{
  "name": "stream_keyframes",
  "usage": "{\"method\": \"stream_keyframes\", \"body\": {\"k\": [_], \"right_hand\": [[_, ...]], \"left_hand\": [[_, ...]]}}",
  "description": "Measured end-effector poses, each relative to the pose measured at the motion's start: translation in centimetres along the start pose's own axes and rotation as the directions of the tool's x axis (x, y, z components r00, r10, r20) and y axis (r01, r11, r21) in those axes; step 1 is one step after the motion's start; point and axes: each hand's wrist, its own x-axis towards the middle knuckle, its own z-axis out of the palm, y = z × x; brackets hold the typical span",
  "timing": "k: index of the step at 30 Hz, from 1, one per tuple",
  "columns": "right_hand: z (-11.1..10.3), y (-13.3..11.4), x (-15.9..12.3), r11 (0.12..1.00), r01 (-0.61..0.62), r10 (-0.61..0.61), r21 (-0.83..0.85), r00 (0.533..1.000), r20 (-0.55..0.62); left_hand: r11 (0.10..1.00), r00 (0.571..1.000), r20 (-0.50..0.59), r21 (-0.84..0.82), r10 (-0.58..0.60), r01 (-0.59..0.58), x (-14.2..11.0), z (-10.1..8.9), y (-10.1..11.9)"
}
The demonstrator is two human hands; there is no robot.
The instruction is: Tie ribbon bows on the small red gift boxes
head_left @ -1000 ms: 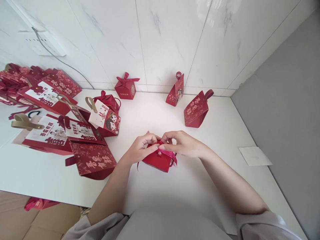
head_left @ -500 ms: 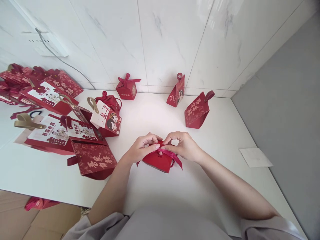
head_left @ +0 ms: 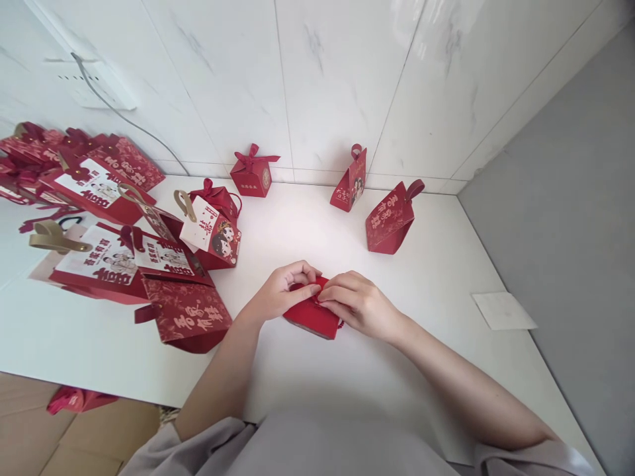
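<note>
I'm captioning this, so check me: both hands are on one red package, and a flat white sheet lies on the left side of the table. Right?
Not quite: the head view shows the flat white sheet on the table's right side. The left hand and right hand are on one red package.

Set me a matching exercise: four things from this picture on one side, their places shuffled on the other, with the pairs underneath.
Things:
1. Bright red angular box
2. Thin grey cable
3. Flat white paper-like rectangle
4. Brown cardboard

Places:
A. against the marbled white tiled wall
B. past the front edge of the white table, lower left
C. touched by the left hand and right hand
D. at the table's right edge

Pairs: 1-C, 2-A, 3-D, 4-B
</note>
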Motion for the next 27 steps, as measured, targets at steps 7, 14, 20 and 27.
{"method": "stream_keyframes", "body": {"k": [7, 14, 20, 27], "right_hand": [[-0.4, -0.3, 0.3, 0.947, -0.263, 0.263, 0.184, 0.965, 0.023], [0.1, -0.2, 0.4, 0.860, -0.381, 0.393, 0.340, 0.919, 0.038], [-0.2, -0.1, 0.8, 0.814, -0.431, 0.444, 0.390, 0.894, 0.063], [-0.1, 0.1, 1.1, 0.848, -0.416, 0.441, 0.329, 0.897, -0.004]], "left_hand": [[1.000, 1.000, 0.011, 0.011, -0.011, 0.011, 0.1, -0.3, -0.1], [0.997, 0.999, -0.013, 0.066, -0.049, 0.050, 0.0, -0.2, 0.1], [0.994, 0.999, 0.014, 0.099, 0.039, -0.041, 0.0, -0.2, 0.1], [0.991, 0.997, 0.017, 0.115, 0.072, -0.074, 0.2, -0.2, -0.2]]}}
